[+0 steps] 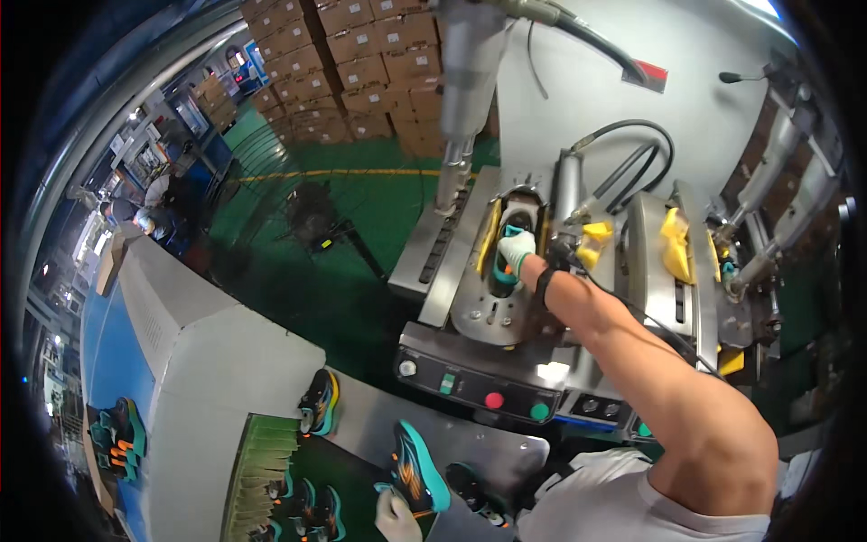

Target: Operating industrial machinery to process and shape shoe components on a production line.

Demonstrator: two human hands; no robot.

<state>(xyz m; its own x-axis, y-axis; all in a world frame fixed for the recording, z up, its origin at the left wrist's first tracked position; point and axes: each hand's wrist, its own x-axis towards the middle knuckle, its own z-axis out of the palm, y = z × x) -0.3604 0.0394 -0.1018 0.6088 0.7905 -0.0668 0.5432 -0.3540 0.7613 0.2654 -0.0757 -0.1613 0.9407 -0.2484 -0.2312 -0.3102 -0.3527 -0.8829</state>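
Note:
At the bottom of the view my left hand (pixel 397 520), in a white glove, grips a black sneaker (pixel 411 477) with a teal sole and orange marks at its collar end. The sneaker is tilted, its sole facing right. My right arm reaches across to the press machine (pixel 479 318), where my gloved right hand (pixel 517 247) is closed on a black and teal shoe (pixel 504 276) in the left station. Yellow pads flank that station. My fingers and the glove hide part of this shoe.
A single sneaker (pixel 321 403) stands on the metal ledge (pixel 361 406) at left. Several shoes sit lower down beside green strips (pixel 257 461). More shoes (pixel 117 438) rest on a blue surface. A control panel (pixel 470 384) fronts the press; a fan (pixel 312 212) stands behind.

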